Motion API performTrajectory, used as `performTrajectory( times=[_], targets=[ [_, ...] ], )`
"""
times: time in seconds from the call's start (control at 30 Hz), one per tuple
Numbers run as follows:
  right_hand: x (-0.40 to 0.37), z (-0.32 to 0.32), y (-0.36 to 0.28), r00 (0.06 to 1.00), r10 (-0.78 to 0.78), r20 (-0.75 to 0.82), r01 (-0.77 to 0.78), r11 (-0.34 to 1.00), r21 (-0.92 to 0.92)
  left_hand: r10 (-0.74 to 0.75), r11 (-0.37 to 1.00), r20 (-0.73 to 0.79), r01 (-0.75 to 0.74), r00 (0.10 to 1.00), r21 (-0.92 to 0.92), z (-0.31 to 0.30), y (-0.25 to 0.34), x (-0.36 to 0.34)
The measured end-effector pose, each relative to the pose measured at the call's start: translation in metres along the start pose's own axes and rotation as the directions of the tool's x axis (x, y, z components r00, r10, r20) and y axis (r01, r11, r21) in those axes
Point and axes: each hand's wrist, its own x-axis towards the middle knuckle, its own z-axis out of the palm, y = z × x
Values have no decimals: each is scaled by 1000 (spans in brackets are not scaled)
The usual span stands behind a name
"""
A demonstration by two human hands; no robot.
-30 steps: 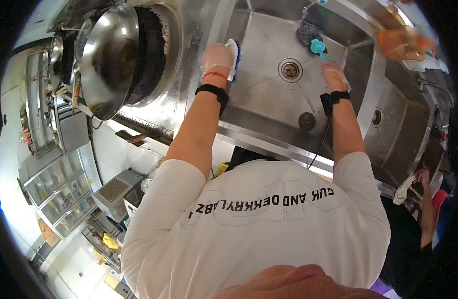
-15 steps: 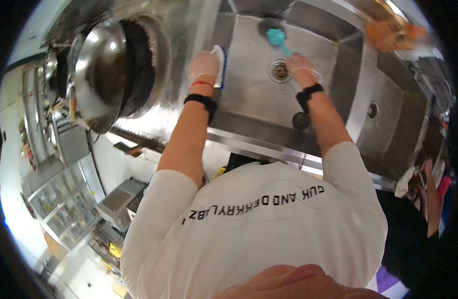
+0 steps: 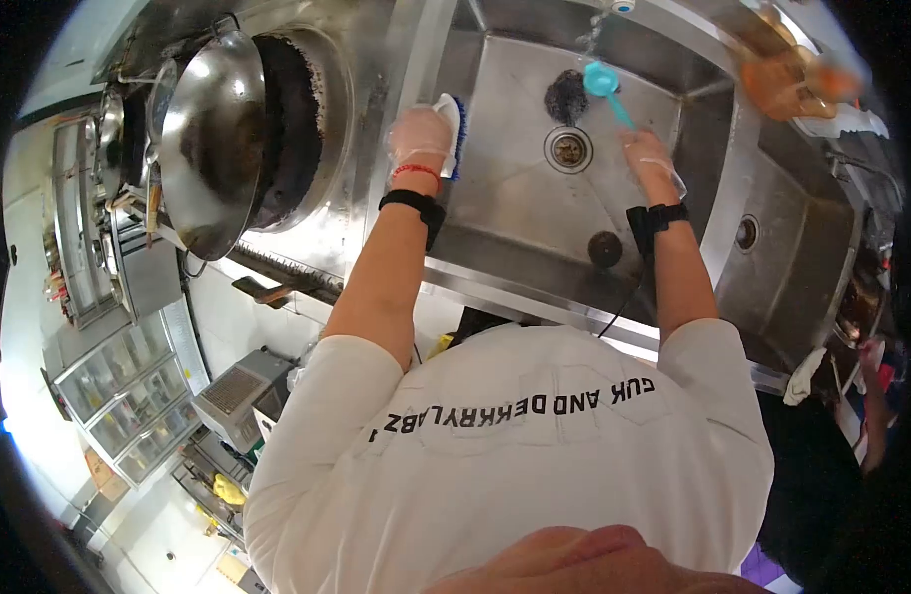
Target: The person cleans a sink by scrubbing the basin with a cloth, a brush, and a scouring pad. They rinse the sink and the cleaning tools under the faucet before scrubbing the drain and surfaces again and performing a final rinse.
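Observation:
My left hand, in a clear glove, is closed around a scrub brush with a white back and blue bristles, at the left edge of the sink. Gloved as well, my right hand grips the handle of a turquoise scoop. The scoop's bowl is held over the sink, close to a dark scouring pad by the drain. Water falls near the scoop from the sink's far side. A round dark object lies nearer to me in the sink.
Large metal woks stand on the left. A second sink basin adjoins on the right, with an orange container beyond it. Another person's arm shows at the far right. A wooden-handled tool sits by the counter's front edge.
My right hand has moved the scoop to the right, uncovering the dark scouring pad. My left hand keeps the brush at the sink's left edge. The view has shifted slightly.

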Motion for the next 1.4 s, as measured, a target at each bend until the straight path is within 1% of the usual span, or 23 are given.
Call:
performTrajectory(
  times=[0.03,0.13,0.23,0.33,0.43,0.53,0.6,0.63,0.7,0.73,0.77,0.8,0.87,0.9,0.97,1.03,1.07,1.1,1.2,1.23,1.27,1.3,1.4],
  targets=[
    [-1,-1,5,1000,14,-13,-14,1000,12,12,1000,-2,-12,1000,-14,0,1,0],
    [-7,-2,0,996,18,-83,-24,997,-70,-9,999,-12,9,1000,-34,-7,3,-4],
    [-12,7,1,981,-91,-172,64,986,-154,-2,1000,19,2,1000,-23,-9,3,-3],
    [-16,16,-7,991,-137,1,137,988,-68,7,1000,44,-6,999,-20,-11,4,-2],
    [-4,23,-21,989,-132,69,139,984,-110,-6,998,101,13,995,-69,-13,3,-3],
    [17,35,-30,992,-80,101,88,993,-80,13,999,98,-8,995,-46,-18,5,-6],
    [20,37,-44,982,-112,149,117,993,-30,32,997,64,-27,997,-67,0,-3,3],
    [18,37,-50,978,-120,169,123,992,-5,50,996,49,-46,998,-79,-5,-1,2],
    [58,69,-32,972,-193,132,212,966,-150,153,981,48,-157,987,111,-23,6,-9],
    [55,61,-33,974,-213,73,222,963,-150,225,964,50,-230,973,130,-6,1,2],
    [53,56,-33,971,-240,19,240,959,-151,175,984,-26,-174,984,28,-26,9,-15],
    [57,48,-21,984,-176,-23,171,973,-155,99,995,-1,-99,995,9,-1,-1,3],
    [65,38,-13,992,-78,-100,63,987,-147,42,998,-41,-44,998,-43,-9,4,-3],
    [56,26,0,982,-111,-156,98,992,-85,35,999,-33,-36,999,-41,-7,4,-1],
    [54,21,40,985,-41,-167,16,989,-148,17,999,-7,-17,1000,-31,-2,1,1],
    [28,12,63,966,85,-244,-122,983,-140,30,998,-15,-31,999,-53,-3,1,2],
    [26,6,86,975,130,-181,-163,969,-186,37,997,-11,-38,999,-61,-3,2,-1],
    [19,9,105,977,184,-110,-206,950,-237,21,998,-41,-23,999,-59,1,2,-1],
    [-34,12,99,951,310,13,-295,916,-273,34,998,-30,-35,999,-61,8,-1,4],
    [-51,13,100,935,352,45,-325,901,-286,40,995,-12,-40,999,-90,5,1,2],
    [-65,25,115,966,221,137,-178,946,-270,47,992,6,-46,999,-118,0,2,-1],
    [-77,40,134,972,79,222,-25,971,-236,52,988,17,-49,998,-148,-4,3,-3],
    [-114,53,119,958,-43,283,107,971,-214,41,987,-2,-41,999,-156,-5,2,-4]
  ],
)
